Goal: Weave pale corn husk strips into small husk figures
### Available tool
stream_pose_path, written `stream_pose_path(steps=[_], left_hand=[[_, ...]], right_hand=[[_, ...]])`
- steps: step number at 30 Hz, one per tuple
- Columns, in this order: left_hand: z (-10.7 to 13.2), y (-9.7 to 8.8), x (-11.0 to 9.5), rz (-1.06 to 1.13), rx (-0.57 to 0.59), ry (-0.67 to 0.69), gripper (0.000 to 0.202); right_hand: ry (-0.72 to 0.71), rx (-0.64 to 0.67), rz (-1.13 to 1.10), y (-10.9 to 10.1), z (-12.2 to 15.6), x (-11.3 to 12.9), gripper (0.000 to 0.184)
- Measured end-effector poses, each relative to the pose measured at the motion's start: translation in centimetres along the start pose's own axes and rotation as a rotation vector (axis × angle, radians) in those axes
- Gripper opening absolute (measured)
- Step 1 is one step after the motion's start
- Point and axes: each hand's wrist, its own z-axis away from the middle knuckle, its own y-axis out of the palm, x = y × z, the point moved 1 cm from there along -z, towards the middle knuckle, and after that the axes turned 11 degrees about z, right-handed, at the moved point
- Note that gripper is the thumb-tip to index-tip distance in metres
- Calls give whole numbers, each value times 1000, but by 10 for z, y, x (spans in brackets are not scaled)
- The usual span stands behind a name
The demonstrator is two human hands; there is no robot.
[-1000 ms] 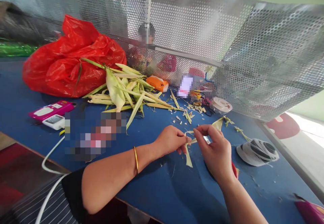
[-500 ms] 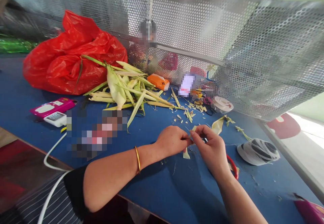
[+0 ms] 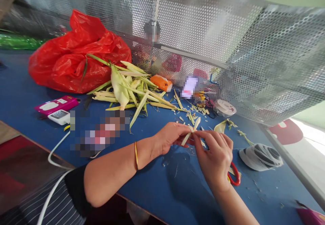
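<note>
My left hand [image 3: 170, 137] and my right hand [image 3: 215, 157] meet over the blue table [image 3: 157, 184], both pinching a pale yellow-green leaf strip [image 3: 191, 133] between thumbs and fingertips. The strip is folded, with its two short ends sticking up between the hands. A gold bangle [image 3: 136, 156] circles my left wrist. Red-handled scissors [image 3: 235, 175] lie half hidden under my right hand. A pile of long palm leaves [image 3: 127, 89] rests farther back on the table.
A red plastic bag [image 3: 76, 59] sits behind the leaves. Pink and white devices [image 3: 57, 104] with a white cable lie at left. Leaf scraps [image 3: 190, 115], an orange box [image 3: 161, 82], a white tape roll [image 3: 224, 107] and a grey thread spool [image 3: 260, 154] stand before the perforated metal screen [image 3: 228, 42].
The hanging end of the strip has been folded up, so the strip now forms a short loop with ends pointing upward. Both hands closed in together and shifted slightly.
</note>
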Motion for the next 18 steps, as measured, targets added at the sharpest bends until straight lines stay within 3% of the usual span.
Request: stream_pose_path(steps=[5,13,18], left_hand=[[-2,-3,0,158,5,-1,16],[-4,-2,5,139,-15,80,17],[-6,-3,8,148,-11,94,20]], right_hand=[[-68,-11,51,-3,-1,1,8],[-140,3,113,-3,-3,5,11],[-86,-3,110,-3,-2,4,10]])
